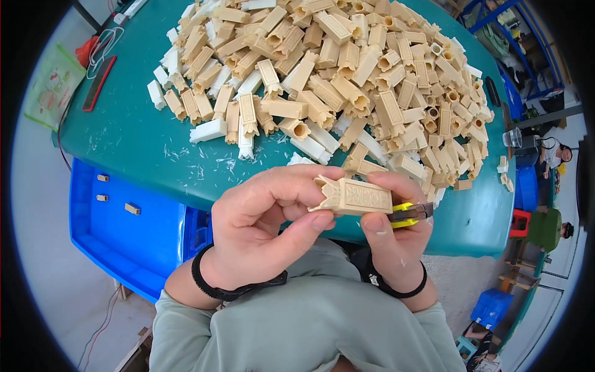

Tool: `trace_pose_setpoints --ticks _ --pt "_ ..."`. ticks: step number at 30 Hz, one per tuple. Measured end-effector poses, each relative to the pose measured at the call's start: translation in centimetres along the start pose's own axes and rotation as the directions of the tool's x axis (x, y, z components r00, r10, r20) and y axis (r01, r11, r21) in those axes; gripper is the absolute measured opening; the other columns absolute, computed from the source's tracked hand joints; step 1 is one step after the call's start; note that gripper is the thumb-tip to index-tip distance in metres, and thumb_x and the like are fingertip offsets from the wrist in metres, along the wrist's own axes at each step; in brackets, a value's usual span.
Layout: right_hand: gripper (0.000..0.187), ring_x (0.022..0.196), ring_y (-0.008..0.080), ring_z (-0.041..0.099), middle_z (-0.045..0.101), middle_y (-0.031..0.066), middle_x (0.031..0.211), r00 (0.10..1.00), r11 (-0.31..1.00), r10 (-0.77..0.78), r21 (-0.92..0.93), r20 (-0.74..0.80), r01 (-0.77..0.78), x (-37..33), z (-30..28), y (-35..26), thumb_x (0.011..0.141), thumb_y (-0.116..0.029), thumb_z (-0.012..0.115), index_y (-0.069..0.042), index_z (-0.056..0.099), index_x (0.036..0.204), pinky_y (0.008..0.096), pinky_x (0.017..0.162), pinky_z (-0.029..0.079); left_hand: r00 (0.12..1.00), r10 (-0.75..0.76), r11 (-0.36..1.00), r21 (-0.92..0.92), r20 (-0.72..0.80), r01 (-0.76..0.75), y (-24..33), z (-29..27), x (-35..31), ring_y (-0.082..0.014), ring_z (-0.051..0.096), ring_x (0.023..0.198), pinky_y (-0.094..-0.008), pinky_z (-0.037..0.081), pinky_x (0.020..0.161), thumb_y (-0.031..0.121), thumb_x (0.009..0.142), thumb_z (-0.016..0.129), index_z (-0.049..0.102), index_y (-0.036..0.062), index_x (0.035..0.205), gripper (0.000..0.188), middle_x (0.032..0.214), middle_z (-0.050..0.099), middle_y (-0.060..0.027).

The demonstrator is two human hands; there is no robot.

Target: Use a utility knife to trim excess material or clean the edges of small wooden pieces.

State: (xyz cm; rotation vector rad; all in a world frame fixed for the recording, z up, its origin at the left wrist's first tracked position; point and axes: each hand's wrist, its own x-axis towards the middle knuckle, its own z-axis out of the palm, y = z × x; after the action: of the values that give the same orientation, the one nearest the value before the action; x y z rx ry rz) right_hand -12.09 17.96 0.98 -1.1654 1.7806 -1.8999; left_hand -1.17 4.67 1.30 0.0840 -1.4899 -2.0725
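Between my hands, above the table's near edge, is a beige plastic square tube [356,196] with carved sides and a scalloped, flared end. My left hand [266,217] pinches it by the flared end, thumb below and fingers behind. At its other end, my right hand [393,235] grips it between thumb and index finger. A pair of yellow-handled nippers [412,214] with dark metal jaws is also tucked in my right hand, the jaws pointing right. The lower fingers of my right hand are partly hidden behind the thumb and nippers.
A big heap of beige and white tubes [347,80] covers much of the green table [124,136], with white shavings [198,155] before it. At left, a blue tray [142,242] holds a few small beige pieces. People [553,155] sit far right.
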Motion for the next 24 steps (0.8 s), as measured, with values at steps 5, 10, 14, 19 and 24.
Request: trace_pose_setpoints --ticks 5,10,14,19,24 --pt "0.035 0.077 0.0129 0.052 0.055 0.0102 0.095 0.999 0.998 -0.031 -0.048 -0.023 0.030 0.6 -0.2 0.1 0.075 -0.011 0.065 -0.001 0.051 0.106 0.0221 0.067 0.042 1.000 0.016 0.995 -0.096 0.009 -0.015 -0.2 0.1 0.6 -0.0179 0.057 0.090 -0.0250 0.049 0.070 -0.013 0.075 0.054 0.051 -0.0078 0.093 0.019 0.105 0.052 -0.0247" --pt "0.035 0.075 0.0147 0.052 0.055 0.0107 0.094 0.995 0.984 -0.095 -0.148 0.029 0.099 1.2 -0.7 -0.3 0.074 -0.010 0.066 -0.001 0.052 0.105 0.0236 0.063 0.042 0.999 0.036 0.998 -0.054 -0.029 -0.038 -0.4 0.3 1.0 -0.0172 0.057 0.088 -0.0249 0.048 0.070 -0.010 0.076 0.055 0.053 -0.0070 0.091 0.015 0.106 0.052 -0.0236" --pt "0.034 0.074 0.0173 0.054 0.056 0.0120 0.092 0.991 0.973 -0.111 -0.212 -0.078 0.092 0.3 -1.3 -1.0 0.073 -0.012 0.066 -0.002 0.053 0.102 0.0257 0.061 0.044 1.000 0.017 0.999 0.047 -0.023 -0.016 -0.4 1.7 1.3 -0.0192 0.057 0.089 -0.0270 0.048 0.073 -0.007 0.077 0.055 0.054 -0.0058 0.090 0.014 0.106 0.053 -0.0210" --pt "0.033 0.086 0.0262 0.056 0.057 0.0112 0.096 1.000 0.994 -0.019 -0.110 -0.020 0.017 0.7 0.3 0.2 0.078 -0.017 0.062 -0.004 0.052 0.107 0.0321 0.073 0.044 0.950 0.021 0.947 0.311 -0.313 0.081 -0.7 1.1 0.1 -0.0185 0.058 0.082 -0.0246 0.049 0.067 0.002 0.079 0.051 0.058 -0.0045 0.087 0.012 0.096 0.058 -0.0159" --pt "0.033 0.093 0.0242 0.053 0.053 0.0106 0.101 0.994 0.999 0.044 -0.007 -0.097 -0.045 0.4 -0.4 0.7 0.081 -0.013 0.057 -0.004 0.049 0.112 0.0309 0.078 0.042 1.000 -0.004 0.969 0.246 0.008 0.002 -0.5 1.7 1.6 -0.0166 0.057 0.082 -0.0287 0.046 0.072 0.007 0.087 0.049 0.055 -0.0055 0.101 0.020 0.096 0.060 -0.0135"
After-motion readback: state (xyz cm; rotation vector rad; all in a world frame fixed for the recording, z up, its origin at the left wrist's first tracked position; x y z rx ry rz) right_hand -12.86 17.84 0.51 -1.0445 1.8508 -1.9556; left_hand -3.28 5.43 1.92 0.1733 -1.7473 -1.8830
